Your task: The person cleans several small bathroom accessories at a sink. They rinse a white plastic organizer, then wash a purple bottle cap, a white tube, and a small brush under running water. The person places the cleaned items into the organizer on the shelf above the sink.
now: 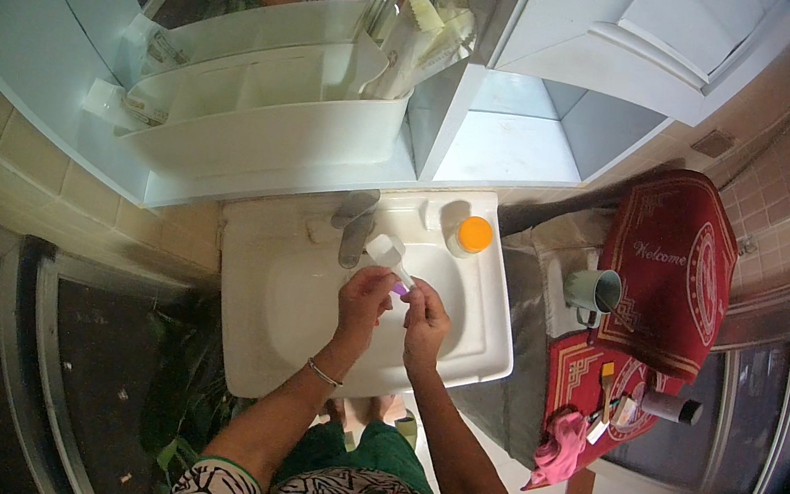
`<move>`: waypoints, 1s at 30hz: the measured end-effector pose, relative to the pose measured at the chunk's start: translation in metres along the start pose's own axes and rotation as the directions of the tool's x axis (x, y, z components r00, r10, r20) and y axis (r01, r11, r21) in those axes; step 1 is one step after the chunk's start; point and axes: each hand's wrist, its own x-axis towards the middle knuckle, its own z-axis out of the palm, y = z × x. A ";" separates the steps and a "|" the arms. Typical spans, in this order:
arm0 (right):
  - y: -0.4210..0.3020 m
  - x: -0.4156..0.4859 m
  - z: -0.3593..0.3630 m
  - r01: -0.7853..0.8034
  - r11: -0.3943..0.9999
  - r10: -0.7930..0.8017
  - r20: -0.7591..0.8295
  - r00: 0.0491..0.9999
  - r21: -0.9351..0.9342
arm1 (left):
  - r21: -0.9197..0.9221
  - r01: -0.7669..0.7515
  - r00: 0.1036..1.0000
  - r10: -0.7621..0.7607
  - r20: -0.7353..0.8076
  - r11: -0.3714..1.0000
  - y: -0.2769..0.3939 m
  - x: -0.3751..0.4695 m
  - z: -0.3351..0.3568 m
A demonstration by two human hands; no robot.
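Note:
Over the white washbasin [266,305], my left hand [365,300] and my right hand [426,319] are close together. Between their fingertips is a small white item with a broad squarish end and a narrow stem [387,252]; its exact kind cannot be told. A small purple piece [400,289] shows between the fingers, partly hidden by them. My right fingertips pinch the stem's lower end. My left fingers close near the broad end and the purple piece. Just beyond the hands is the metal faucet [354,241]. A jar with an orange lid [475,235] stands on the basin's back right corner.
Above the basin is a cabinet shelf holding a white divided organizer [269,116] with plastic packets [424,39]. To the right are a green mug [592,290], red mats [665,262], a pink cloth [560,448], a brush [607,383] and a dark-capped cylinder [671,407]. Plants stand at lower left.

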 end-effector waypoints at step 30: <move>-0.028 -0.001 0.005 0.377 0.868 -0.355 0.127 0.926 -0.322 | 0.085 0.026 0.989 -0.038 0.140 0.996 0.017 0.001 -0.016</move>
